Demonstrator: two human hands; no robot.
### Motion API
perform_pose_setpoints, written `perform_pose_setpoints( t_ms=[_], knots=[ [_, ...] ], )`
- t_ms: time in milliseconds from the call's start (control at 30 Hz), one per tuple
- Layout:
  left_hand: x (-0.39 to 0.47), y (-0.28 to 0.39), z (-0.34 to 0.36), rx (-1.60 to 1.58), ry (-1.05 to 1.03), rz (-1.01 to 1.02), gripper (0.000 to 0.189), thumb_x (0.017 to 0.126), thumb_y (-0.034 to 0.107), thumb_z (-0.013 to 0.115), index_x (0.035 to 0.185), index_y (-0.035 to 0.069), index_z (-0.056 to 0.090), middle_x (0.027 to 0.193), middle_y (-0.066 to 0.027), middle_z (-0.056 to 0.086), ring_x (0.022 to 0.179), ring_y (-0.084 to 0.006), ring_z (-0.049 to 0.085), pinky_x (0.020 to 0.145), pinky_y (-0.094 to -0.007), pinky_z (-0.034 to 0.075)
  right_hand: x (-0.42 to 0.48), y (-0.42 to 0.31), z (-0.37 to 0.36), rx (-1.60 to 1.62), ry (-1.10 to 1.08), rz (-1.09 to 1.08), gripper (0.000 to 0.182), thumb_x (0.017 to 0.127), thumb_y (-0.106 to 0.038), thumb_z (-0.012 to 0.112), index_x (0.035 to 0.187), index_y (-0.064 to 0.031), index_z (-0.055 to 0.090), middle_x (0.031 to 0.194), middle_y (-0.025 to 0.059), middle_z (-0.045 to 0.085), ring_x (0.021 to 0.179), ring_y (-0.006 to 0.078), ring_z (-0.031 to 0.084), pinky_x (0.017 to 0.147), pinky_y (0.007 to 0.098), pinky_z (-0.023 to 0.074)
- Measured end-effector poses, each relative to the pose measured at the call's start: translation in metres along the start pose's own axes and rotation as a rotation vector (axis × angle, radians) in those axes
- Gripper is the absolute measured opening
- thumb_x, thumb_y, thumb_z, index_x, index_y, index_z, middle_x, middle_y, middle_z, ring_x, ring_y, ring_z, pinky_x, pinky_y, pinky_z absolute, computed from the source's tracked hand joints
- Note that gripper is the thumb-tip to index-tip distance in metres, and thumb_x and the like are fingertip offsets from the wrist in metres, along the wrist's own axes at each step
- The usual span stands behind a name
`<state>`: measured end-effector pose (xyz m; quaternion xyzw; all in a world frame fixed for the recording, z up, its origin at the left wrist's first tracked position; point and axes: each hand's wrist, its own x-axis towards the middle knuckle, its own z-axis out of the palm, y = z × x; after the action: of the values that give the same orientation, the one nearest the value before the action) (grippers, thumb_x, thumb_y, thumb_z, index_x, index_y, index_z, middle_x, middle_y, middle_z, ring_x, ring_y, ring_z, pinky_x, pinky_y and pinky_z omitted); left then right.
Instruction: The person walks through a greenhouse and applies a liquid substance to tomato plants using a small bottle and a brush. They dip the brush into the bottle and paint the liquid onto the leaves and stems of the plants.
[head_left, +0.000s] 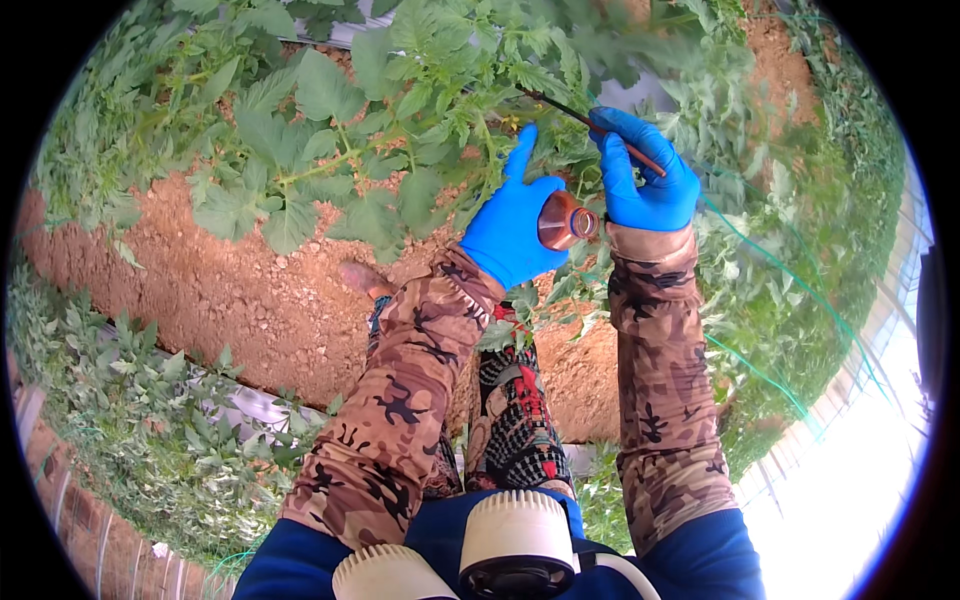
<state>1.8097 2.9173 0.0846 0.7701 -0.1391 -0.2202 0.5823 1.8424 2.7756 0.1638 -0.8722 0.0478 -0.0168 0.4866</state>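
My left hand (510, 221), in a blue glove, is wrapped around a small clear bottle (561, 222) with reddish liquid and an uncapped mouth that faces right. Its index finger points up beside small yellow flowers (511, 120) on a tomato plant (420, 127). Between the thumb and fingers of my right hand (646, 172), also gloved in blue, is a thin brush (574, 114) with a reddish-brown handle. The brush's dark tip reaches up and left among the leaves, just above the flowers. Whether it touches one, I cannot tell.
Bare brown soil (202, 277) forms a path under me. More tomato plants (150, 435) grow in rows over pale plastic mulch (247, 409). Green twine (787, 277) runs through the plants at the right. Two white ribbed canisters (517, 532) hang at my chest.
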Motion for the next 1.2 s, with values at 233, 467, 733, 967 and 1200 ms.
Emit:
perform_pose_setpoints(
  t_ms=[233,467,733,967,1200],
  knots=[
    [0.000,-0.002,-0.003,-0.015,0.026,0.019,0.058,0.062,0.020,0.084,0.114,0.009,0.060,0.154,-0.0235,0.013,0.118,-0.0364,0.056,0.093,-0.0418,0.051,-0.004,-0.019,-0.013,-0.145,0.023,-0.126,0.022,0.090,0.005,0.056,0.111,0.0046,0.064,0.105,0.0126,0.070,0.098,0.0188,0.067,0.088,0.0285,0.0510],
    [0.001,-0.003,-0.001,-0.112,-0.030,-0.070,0.056,0.064,0.017,0.082,0.115,0.009,0.059,0.155,-0.0214,0.015,0.114,-0.0337,0.059,0.093,-0.0404,0.051,-0.004,-0.014,-0.011,-0.153,-0.014,-0.143,0.023,0.090,0.006,0.055,0.110,0.0052,0.064,0.105,0.0132,0.070,0.098,0.0191,0.067,0.087,0.0293,0.0515],
    [0.002,-0.007,0.001,-0.010,-0.058,-0.066,0.053,0.066,0.020,0.081,0.115,0.012,0.061,0.153,-0.0233,0.021,0.120,-0.0334,0.055,0.098,-0.0414,0.049,0.004,-0.007,0.004,-0.181,-0.056,-0.145,0.023,0.089,0.005,0.057,0.110,0.0031,0.066,0.105,0.0111,0.070,0.097,0.0158,0.067,0.088,0.0274,0.0507],
    [-0.003,-0.007,0.000,-0.066,-0.008,-0.063,0.051,0.067,0.019,0.081,0.113,0.010,0.062,0.155,-0.0237,0.015,0.120,-0.0342,0.056,0.094,-0.0413,0.051,-0.001,-0.012,-0.006,-0.047,0.039,-0.179,0.022,0.085,0.004,0.060,0.105,0.0012,0.067,0.099,0.0114,0.071,0.090,0.0175,0.069,0.081,0.0282,0.0523],
    [-0.003,-0.003,0.000,-0.014,-0.023,-0.056,0.050,0.068,0.019,0.081,0.113,0.009,0.062,0.155,-0.0233,0.015,0.123,-0.0336,0.054,0.093,-0.0410,0.052,-0.002,-0.005,-0.002,-0.121,-0.031,-0.125,0.022,0.084,0.003,0.062,0.104,-0.0002,0.068,0.097,0.0127,0.071,0.087,0.0185,0.069,0.080,0.0280,0.0528]
  ],
)
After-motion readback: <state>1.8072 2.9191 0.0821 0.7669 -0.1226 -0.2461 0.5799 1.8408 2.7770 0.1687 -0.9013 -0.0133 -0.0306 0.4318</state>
